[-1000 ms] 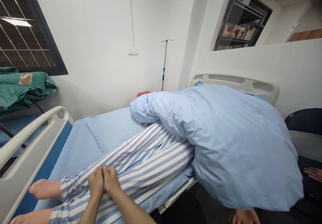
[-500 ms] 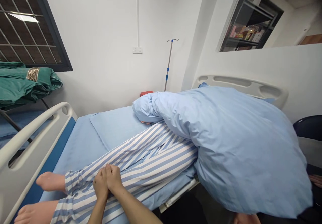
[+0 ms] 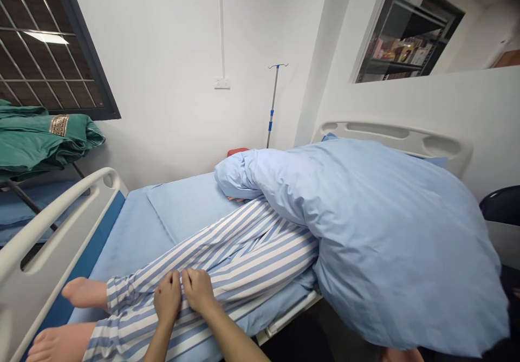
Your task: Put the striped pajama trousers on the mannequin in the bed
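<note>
A figure in blue-and-white striped trousers (image 3: 260,267) lies on a bed, its upper body hidden under a light blue quilt (image 3: 385,232). Two bare, smooth feet (image 3: 86,292) stick out at the left; the frames do not settle whether they belong to a person or a manikin. My left hand (image 3: 167,296) is closed against the nearer trouser leg, below the knee. Just right of it, my right hand (image 3: 198,289) is curled onto the same leg. A narrow gap parts the two hands. Both sets of fingertips are hidden.
A cream footboard (image 3: 69,210) bounds the bed on the left, and a headboard (image 3: 382,130) stands at the right. Behind the bed rises an IV pole (image 3: 273,104). Folded green cloth (image 3: 49,140) lies at far left. A dark chair (image 3: 504,205) is at right.
My hands were pressed together, side by side, half a second ago. Now they are apart, the right hand having shifted right along the leg. The view has moved slightly.
</note>
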The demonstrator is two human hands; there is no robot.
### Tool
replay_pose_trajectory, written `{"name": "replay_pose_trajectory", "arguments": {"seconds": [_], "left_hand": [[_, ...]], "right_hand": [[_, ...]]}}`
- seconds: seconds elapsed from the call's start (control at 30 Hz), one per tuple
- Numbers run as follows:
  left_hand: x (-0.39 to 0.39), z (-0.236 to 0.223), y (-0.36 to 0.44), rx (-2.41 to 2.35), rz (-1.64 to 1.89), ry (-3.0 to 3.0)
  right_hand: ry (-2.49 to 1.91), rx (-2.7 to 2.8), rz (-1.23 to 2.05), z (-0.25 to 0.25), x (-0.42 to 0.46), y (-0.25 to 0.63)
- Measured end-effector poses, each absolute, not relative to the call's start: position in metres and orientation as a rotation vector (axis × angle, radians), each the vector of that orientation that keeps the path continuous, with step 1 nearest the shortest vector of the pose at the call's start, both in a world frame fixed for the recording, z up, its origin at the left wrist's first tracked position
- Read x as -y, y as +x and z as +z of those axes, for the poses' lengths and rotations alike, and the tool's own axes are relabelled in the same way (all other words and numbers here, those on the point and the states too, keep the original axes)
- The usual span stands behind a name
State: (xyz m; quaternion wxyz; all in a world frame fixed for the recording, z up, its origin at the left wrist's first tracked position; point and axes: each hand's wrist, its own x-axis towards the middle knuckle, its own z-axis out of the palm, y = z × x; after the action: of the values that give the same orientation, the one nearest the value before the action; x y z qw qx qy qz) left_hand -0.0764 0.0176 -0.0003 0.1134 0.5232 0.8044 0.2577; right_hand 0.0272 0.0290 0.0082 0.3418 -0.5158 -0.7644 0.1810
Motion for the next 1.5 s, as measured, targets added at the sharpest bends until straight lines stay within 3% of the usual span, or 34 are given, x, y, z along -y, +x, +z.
{"name": "replay_pose_trajectory", "arguments": {"seconds": [0.33, 0.57, 0.7, 0.93, 1.5], "left_hand": [[-0.01, 0.001, -0.062, -2.445, 0.596, 1.75], [-0.017, 0.042, -0.031, -2.254, 1.122, 1.552], [-0.025, 0.035, -0.021, -2.145, 1.32, 1.26], [-0.027, -0.003, -0.027, -2.131, 1.191, 1.363], [-0.022, -0.004, -0.021, -2.255, 0.991, 1.504]], "right_hand": [[-1.274, 1.776, 0.649, 0.005, -0.032, 0.03], [-1.099, 1.547, 0.921, 0.009, -0.038, 0.037], [-1.102, 1.466, 0.951, 0.007, -0.041, 0.037], [-1.13, 1.406, 0.944, -0.002, -0.041, 0.032], [-1.163, 1.72, 0.854, 0.026, -0.049, 0.055]]}}
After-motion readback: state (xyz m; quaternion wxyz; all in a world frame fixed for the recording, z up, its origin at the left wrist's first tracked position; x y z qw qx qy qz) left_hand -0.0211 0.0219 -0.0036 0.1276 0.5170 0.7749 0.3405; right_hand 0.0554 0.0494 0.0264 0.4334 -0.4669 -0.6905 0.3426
